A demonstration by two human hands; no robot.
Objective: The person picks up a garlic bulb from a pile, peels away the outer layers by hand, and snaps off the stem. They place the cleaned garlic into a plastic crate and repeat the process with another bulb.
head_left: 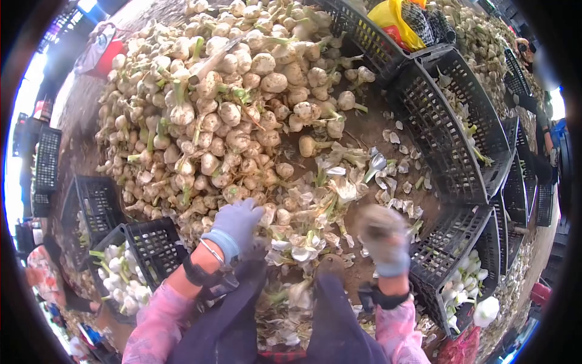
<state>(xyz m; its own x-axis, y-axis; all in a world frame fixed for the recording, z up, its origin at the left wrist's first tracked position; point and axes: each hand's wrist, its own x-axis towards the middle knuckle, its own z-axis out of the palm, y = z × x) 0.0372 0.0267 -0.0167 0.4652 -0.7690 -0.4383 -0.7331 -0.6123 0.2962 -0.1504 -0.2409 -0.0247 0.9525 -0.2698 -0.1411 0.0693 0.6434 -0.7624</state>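
Picking: likely step, left hand [235, 225] at near edge of garlic pile [230, 114]
Left fingers: hidden, can't tell
Right hand [384, 239]: blurred over floor [373, 132], fingers unreadable
Garlic pile: probably calls for single-bulb grip

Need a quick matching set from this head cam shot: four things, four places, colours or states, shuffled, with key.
1. left hand
2. right hand
3. large crate on the right
4. bag at the top edge

A. mostly yellow
B. motion-blurred
C. at the near edge of the garlic heap
D. black

Pairs: 1-C, 2-B, 3-D, 4-A
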